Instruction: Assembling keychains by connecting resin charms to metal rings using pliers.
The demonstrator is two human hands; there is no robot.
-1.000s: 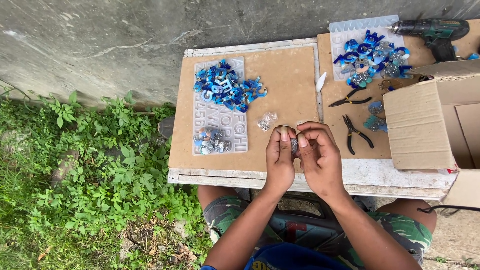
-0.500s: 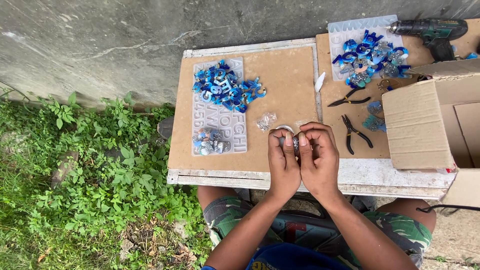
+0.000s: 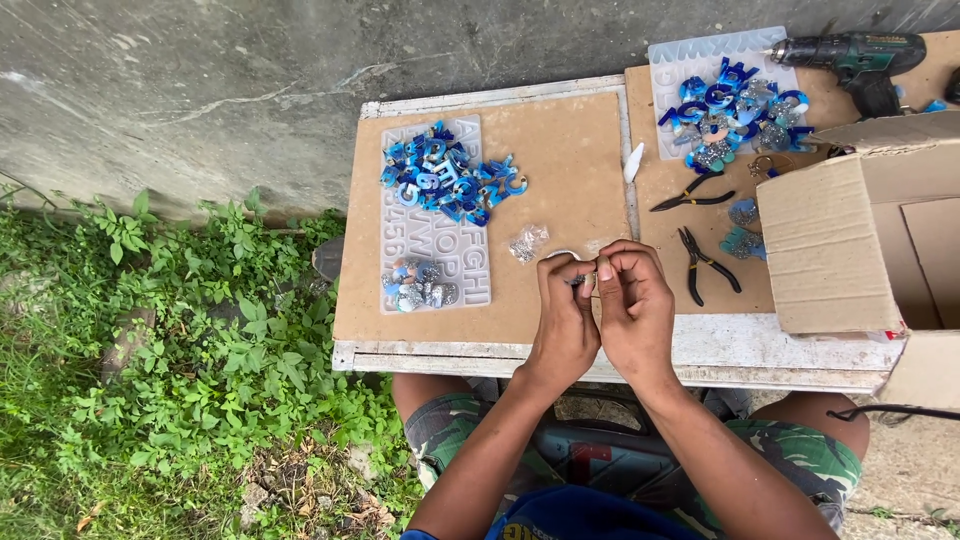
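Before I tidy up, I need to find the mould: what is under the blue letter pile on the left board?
A clear letter mould lies under the blue letter pile; its upper part is covered by the pile.

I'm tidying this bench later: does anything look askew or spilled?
Mostly orderly. Blue letter pieces lie heaped across the clear mould sheet, not in its cavities. Both hands pinch something small, too tiny to identify.

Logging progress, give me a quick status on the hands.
Left hand and right hand together, pinching a small metal piece. Too small to identify. Pliers beside, untouched.
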